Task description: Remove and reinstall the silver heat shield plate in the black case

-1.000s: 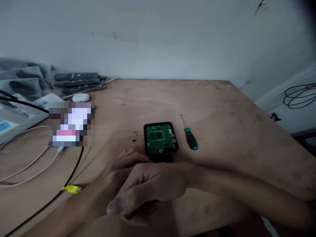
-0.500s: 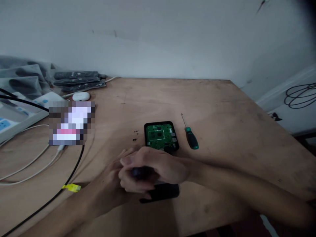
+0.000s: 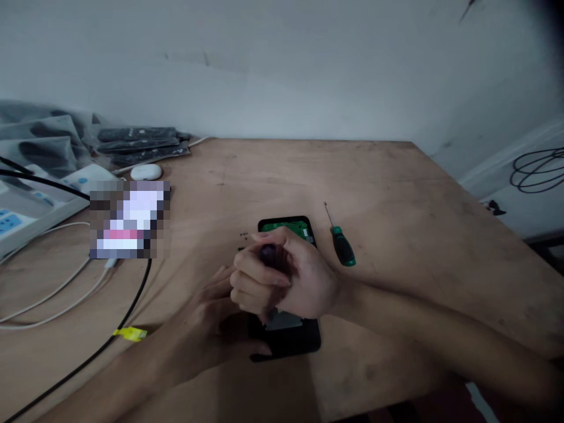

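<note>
My right hand (image 3: 284, 279) is closed in a fist around a dark-handled screwdriver (image 3: 268, 254). Only its rounded handle end shows; the shaft and tip are hidden below the fist. Under this hand lies a black plastic cover (image 3: 295, 345) with a silvery metal plate (image 3: 284, 320) on it. My left hand (image 3: 215, 317) holds the cover from its left side, thumb at the lower left corner, other fingers partly hidden. Just beyond, a black case holding a green circuit board (image 3: 282, 225) is mostly covered by my right hand. Several small screws (image 3: 244, 235) lie left of it.
A green-and-black screwdriver (image 3: 342, 245) lies right of the case. On the left are a phone (image 3: 132, 217) with a white cable, a white earbud case (image 3: 146, 171), a power strip (image 3: 44, 217), plastic-wrapped items (image 3: 141, 141) and a black cable with a yellow tag (image 3: 131, 333).
My right hand has moved up and slightly right with the screwdriver, now covering most of the circuit board and exposing more of the metal plate. My left hand has stayed almost in place.
</note>
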Demonstrator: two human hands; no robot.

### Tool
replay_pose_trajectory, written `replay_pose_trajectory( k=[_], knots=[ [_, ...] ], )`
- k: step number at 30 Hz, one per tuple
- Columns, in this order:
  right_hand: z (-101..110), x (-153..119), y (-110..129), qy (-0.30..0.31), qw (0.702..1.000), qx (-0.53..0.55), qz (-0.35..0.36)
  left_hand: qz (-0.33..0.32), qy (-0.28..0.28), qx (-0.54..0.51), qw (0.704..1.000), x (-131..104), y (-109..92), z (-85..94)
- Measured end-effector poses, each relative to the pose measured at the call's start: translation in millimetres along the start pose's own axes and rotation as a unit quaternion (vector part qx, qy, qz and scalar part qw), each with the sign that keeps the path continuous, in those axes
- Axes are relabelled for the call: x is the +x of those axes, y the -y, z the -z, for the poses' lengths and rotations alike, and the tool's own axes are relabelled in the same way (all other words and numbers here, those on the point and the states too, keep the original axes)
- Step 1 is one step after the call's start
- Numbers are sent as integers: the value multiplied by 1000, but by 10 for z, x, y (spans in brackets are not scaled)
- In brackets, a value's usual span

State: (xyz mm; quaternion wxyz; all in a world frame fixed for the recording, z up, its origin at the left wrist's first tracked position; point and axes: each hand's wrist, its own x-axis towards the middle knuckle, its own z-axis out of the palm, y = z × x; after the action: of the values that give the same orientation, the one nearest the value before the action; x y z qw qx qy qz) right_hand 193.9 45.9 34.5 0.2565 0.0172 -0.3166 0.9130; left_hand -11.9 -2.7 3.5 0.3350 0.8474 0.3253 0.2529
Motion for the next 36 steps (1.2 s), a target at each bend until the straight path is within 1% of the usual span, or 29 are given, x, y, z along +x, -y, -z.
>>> replay_pose_trajectory(
  k=[3, 6, 9, 14, 19, 22, 24, 28, 32, 36],
  knots=[
    [-18, 4, 76, -20, 1000, 6, -11, -24, 9, 9, 1000, 32, -14, 22],
    [-42, 2, 155, -36, 999, 3, -4, -26, 19, 5, 999, 53, -14, 33],
    [-44, -11, 219, -32, 999, 6, 18, -22, 32, 8, 999, 73, -33, 48],
    [-27, -31, 288, -24, 999, 10, 27, -21, 32, 17, 999, 66, -57, 54],
    [-70, -13, 345, -34, 998, -28, 34, -14, 24, 23, 999, 47, -53, 27],
    [-139, -15, 413, -38, 996, -71, 43, -29, 22, 20, 999, 68, -58, 22],
    [-191, -44, 463, -54, 993, -94, 48, -35, 30, 19, 999, 79, -56, 23],
    [-246, -184, 499, -107, 987, -107, 51, -4, 48, 23, 999, 54, -32, 15],
    [-195, -390, 405, -162, 980, -68, 91, 15, 45, 29, 998, 2, -24, -2],
    [-130, -544, 275, -241, 961, -18, 134, 18, 49, 25, 998, -4, -70, 3]
  ],
)
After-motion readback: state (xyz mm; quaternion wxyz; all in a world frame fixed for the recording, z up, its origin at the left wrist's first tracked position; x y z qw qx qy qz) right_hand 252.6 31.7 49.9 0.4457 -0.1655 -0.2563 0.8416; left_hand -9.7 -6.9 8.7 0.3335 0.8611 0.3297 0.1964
